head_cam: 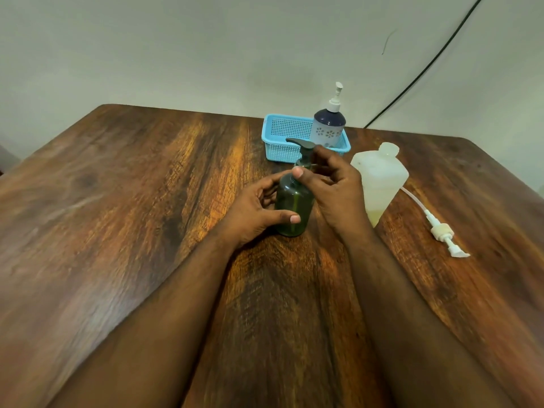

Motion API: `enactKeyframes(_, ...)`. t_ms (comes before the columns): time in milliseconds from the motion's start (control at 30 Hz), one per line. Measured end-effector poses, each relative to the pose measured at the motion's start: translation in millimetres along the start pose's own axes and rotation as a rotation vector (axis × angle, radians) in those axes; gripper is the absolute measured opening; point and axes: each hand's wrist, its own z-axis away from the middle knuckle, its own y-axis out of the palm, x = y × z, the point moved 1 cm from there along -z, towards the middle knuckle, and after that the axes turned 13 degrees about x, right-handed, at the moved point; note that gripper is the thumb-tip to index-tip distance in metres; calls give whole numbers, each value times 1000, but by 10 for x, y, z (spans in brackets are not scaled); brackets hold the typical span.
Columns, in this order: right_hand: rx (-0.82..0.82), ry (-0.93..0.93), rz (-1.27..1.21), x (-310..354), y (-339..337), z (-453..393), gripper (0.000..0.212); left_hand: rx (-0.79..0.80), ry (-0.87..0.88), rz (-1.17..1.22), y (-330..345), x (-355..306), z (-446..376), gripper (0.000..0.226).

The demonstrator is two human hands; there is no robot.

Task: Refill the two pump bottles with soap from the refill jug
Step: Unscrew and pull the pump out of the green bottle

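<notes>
A dark green pump bottle [294, 203] stands upright in the middle of the wooden table [147, 216]. My left hand [259, 207] wraps around its body. My right hand [332, 184] grips the collar of its black pump head [303, 147], whose nozzle points left. To the right, the translucent white refill jug [381, 179] stands with its neck uncapped and a little yellowish soap at the bottom. The second pump bottle [329, 125], dark blue and grey with flower prints and a white pump, stands in a light blue basket [282, 136] behind.
A white pump with a long tube [438, 228] lies on the table right of the jug. A black cable [426, 69] runs down the wall at the back right. The wall is close behind the table's far edge.
</notes>
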Motion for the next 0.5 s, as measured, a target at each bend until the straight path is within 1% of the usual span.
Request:
enactKeyframes(133,78,34,62,85,-97,-108,38,6,10,13,2,-1,-8,78)
enactKeyframes(333,171,44,48,132,-158,-170,30,0,11,44,-19,16,-38,74)
enactKeyframes(433,214,73,-8,131,-161,-192,30,-1,16,56,-14,18,-48,73)
enactKeyframes(500,229,93,-93,122,-165,-188,37,-4,17,67,-23,20,-51,75)
